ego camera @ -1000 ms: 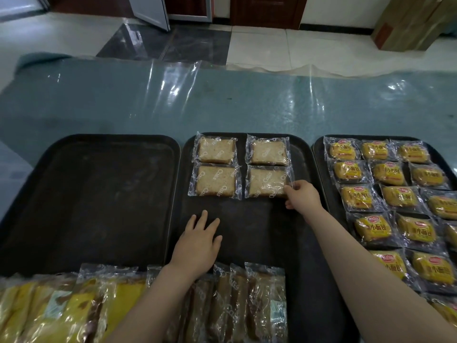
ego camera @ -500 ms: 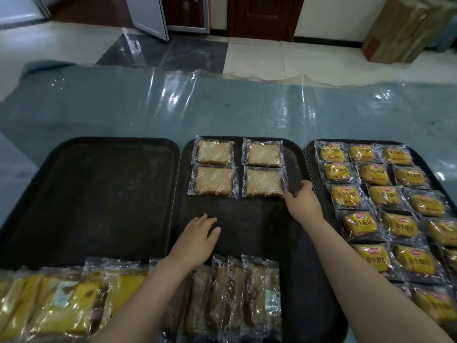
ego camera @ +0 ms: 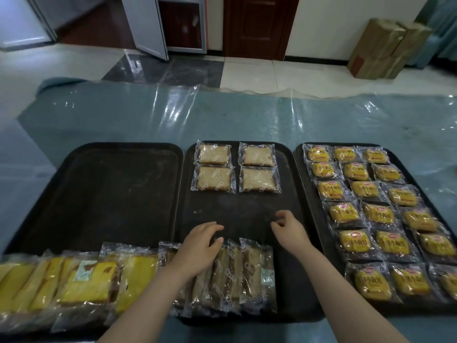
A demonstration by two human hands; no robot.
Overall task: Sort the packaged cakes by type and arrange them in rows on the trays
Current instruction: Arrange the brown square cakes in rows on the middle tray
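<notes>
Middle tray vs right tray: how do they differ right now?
The middle tray holds four pale brown slices in clear wrap, laid flat at its far end, its centre bare. The right tray is filled with yellow cakes in three columns, red-labelled. Both trays are dark, rectangular and side by side.

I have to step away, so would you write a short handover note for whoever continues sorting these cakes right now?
Left hand: resting on the upright brown cake packs at the middle tray's near edge; no clear grip.
Right hand: empty, hovering above the middle tray.
Done: four brown cakes laid in two rows; right tray filled with yellow buns.
Left: lay out remaining brown packs; move yellow cake slices onto the left tray.
</notes>
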